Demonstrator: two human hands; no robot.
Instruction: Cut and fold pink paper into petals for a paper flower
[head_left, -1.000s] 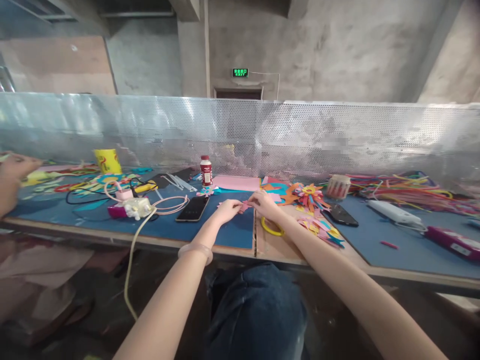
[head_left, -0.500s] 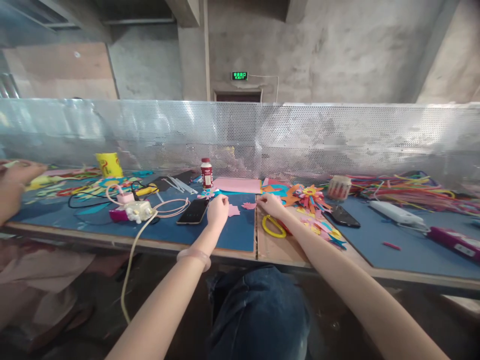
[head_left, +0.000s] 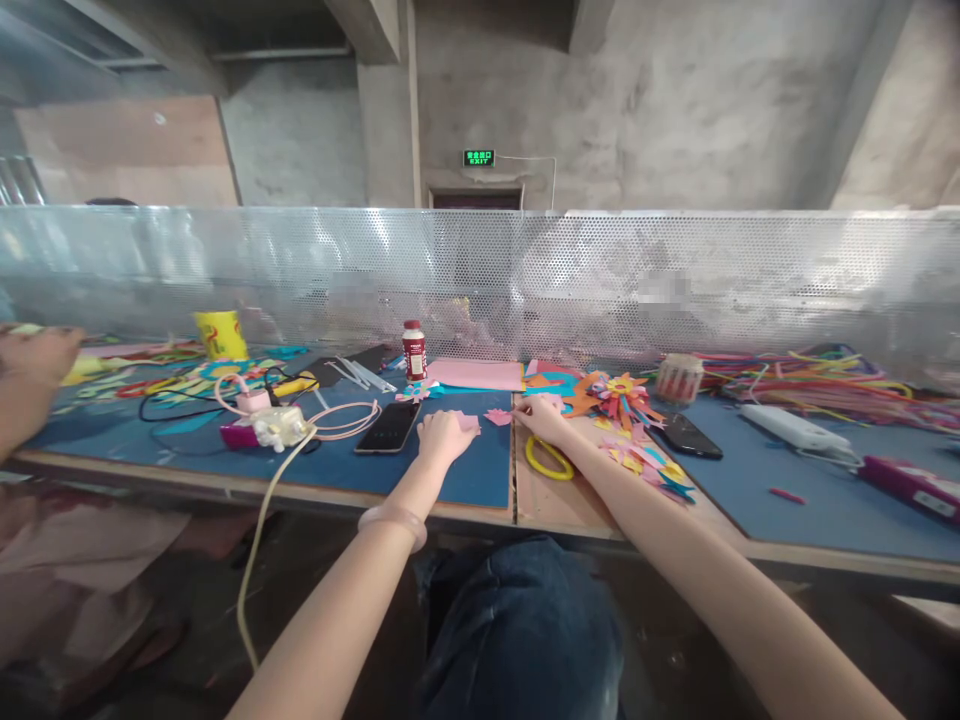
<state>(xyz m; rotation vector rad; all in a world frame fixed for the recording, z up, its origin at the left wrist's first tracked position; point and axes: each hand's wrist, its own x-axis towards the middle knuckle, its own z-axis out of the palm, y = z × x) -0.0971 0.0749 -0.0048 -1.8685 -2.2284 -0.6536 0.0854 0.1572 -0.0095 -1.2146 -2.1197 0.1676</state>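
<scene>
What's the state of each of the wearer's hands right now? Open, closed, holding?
Left hand: at the pink paper piece; grip can't be told.
Right hand: fingers bent, beside the jagged pink cut-out; grip can't be told.

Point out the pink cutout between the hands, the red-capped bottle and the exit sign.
Pink paper cutout (head_left: pixel 497 416), head view: its middle.
Red-capped bottle (head_left: pixel 414 352), head view: its body.
Exit sign (head_left: pixel 478 158), head view: its lit face.
</scene>
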